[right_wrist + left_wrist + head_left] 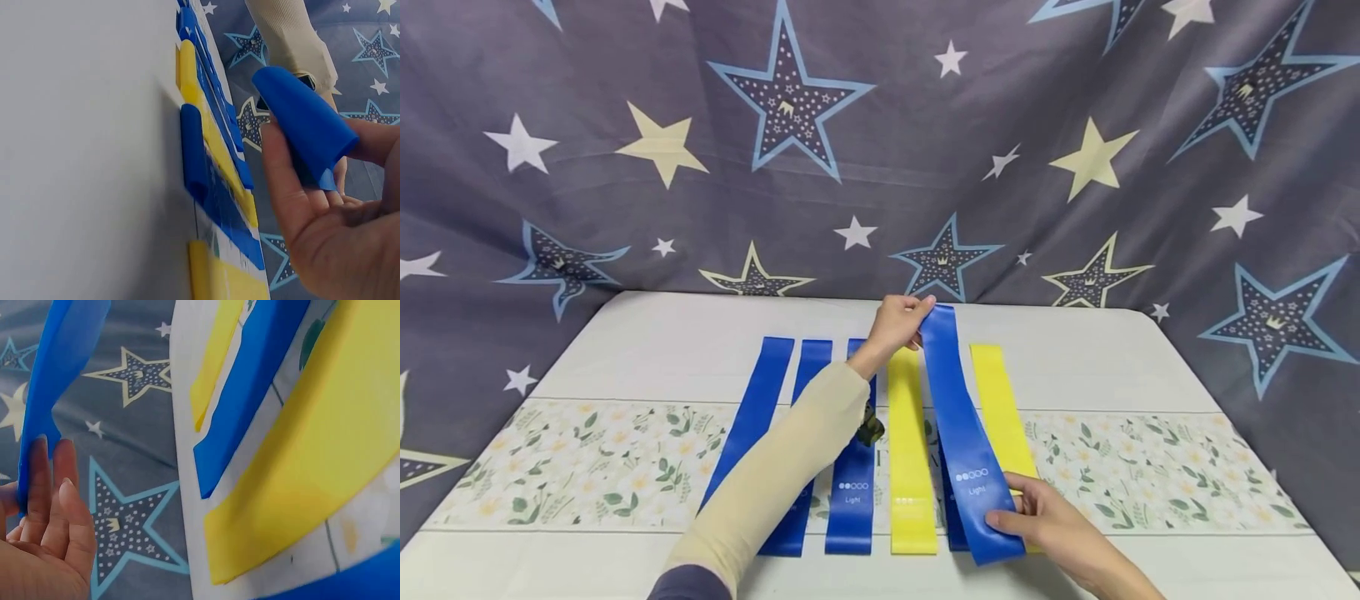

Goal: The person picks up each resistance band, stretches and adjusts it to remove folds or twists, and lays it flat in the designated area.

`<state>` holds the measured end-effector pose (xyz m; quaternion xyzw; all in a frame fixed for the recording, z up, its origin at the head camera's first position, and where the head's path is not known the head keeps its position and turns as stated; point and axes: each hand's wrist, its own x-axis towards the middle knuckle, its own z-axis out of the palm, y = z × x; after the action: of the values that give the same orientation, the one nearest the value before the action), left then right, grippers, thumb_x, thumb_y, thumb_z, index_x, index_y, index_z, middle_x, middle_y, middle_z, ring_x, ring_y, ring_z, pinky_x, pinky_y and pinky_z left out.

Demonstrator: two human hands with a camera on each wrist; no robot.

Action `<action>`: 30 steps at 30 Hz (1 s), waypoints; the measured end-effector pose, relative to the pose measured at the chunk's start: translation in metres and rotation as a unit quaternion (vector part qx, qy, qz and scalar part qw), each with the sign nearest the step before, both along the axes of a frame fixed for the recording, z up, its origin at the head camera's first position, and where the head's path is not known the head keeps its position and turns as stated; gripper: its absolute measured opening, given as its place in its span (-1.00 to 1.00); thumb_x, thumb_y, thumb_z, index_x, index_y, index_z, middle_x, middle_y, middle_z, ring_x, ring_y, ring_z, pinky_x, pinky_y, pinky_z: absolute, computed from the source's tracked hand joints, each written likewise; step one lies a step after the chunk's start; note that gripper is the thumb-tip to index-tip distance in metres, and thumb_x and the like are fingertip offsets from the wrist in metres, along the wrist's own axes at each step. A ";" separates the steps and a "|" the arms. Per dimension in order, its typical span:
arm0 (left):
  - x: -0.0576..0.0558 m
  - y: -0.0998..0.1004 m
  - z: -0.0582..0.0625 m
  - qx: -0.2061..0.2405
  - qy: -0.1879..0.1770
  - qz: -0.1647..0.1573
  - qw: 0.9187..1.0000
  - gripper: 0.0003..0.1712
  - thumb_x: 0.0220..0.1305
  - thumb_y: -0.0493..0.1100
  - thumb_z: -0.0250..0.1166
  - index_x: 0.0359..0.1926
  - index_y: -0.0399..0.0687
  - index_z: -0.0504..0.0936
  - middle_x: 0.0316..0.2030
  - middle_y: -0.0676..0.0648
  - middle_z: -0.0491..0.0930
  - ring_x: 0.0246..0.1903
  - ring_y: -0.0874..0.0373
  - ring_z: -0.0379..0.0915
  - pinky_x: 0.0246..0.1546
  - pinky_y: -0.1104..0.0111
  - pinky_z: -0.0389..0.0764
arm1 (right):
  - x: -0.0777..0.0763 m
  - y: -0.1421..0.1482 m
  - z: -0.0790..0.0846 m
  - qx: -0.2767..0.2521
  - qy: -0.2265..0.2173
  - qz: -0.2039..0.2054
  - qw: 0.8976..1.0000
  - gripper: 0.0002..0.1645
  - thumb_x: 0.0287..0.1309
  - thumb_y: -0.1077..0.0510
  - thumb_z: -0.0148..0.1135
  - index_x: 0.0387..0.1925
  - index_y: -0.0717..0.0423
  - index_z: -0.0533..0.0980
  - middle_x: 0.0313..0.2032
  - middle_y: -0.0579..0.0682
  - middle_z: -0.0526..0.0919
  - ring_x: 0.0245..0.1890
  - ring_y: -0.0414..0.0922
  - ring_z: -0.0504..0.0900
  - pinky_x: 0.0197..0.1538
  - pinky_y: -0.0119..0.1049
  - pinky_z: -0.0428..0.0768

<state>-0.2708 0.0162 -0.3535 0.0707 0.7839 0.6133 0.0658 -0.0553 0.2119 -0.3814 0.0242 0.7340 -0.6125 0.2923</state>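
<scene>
A blue resistance band (958,400) printed "Light" is stretched lengthwise between both hands, raised off the table. Its far end is pinched by my left hand (900,323) between thumb and fingers; the left wrist view shows that hand (53,531) at the band's edge (62,356). My right hand (1048,521) pinches the near end, which forms a curved loop (306,119) in the right wrist view. Partly hidden below it lies another blue band (953,521). A yellow band (913,450) lies to its left, and a second yellow band (1002,408) to its right.
Three more blue bands lie on the left, including one at the far left (756,408) and one marked "Light" (850,517); my left sleeve (782,467) crosses over them. The white table (587,567) has a floral runner (625,467). A star-patterned cloth (880,167) hangs behind.
</scene>
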 end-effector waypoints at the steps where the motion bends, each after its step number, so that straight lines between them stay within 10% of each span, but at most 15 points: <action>1: 0.000 0.003 -0.001 0.002 -0.003 0.001 1.000 -0.54 0.37 0.06 0.13 -0.42 -0.27 0.60 -0.78 0.02 0.42 -0.78 0.22 0.43 -0.63 0.34 0.60 | 0.001 0.002 0.000 0.003 -0.001 -0.001 1.000 -0.21 0.21 0.21 0.21 0.32 0.49 0.10 -0.27 0.02 0.69 -0.27 -0.13 0.68 -0.17 -0.24 0.66; 11: -0.003 0.032 -0.008 0.016 -0.006 -0.007 1.000 -0.61 0.37 -0.04 0.16 -0.02 -0.27 0.64 -0.70 0.03 0.44 -0.80 0.29 0.38 -0.73 0.53 0.46 | 0.005 0.029 -0.007 0.053 0.017 -0.020 0.998 -0.13 0.14 0.22 0.26 0.31 0.56 0.05 -0.32 0.01 0.67 -0.33 -0.17 0.64 -0.29 -0.35 0.59; 20: 0.002 0.056 -0.009 0.030 0.002 -0.012 0.999 -0.67 0.28 -0.17 0.26 -0.02 -0.29 0.59 -0.43 -0.20 0.68 -0.73 0.32 0.41 -0.61 0.41 0.60 | 0.005 0.060 -0.012 -0.022 0.046 0.020 0.999 -0.06 -0.04 0.46 0.20 0.30 0.60 -0.08 -0.22 0.03 0.64 -0.27 -0.16 0.64 -0.22 -0.34 0.63; 30: 0.005 0.089 -0.011 0.024 -0.004 -0.026 0.999 -0.78 0.20 -0.29 0.32 -0.13 -0.23 0.58 -0.20 -0.26 0.68 -0.60 0.21 0.52 -0.32 0.19 0.69 | 0.007 0.088 -0.020 0.033 0.004 -0.005 0.999 0.01 -0.09 0.49 0.12 0.36 0.49 -0.17 0.01 0.27 0.49 -0.12 -0.06 0.54 -0.11 -0.25 0.56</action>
<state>-0.2659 0.1054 -0.3647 0.0901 0.7666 0.6303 0.0831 -0.0478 0.3002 -0.4018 0.0349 0.7548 -0.5897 0.2851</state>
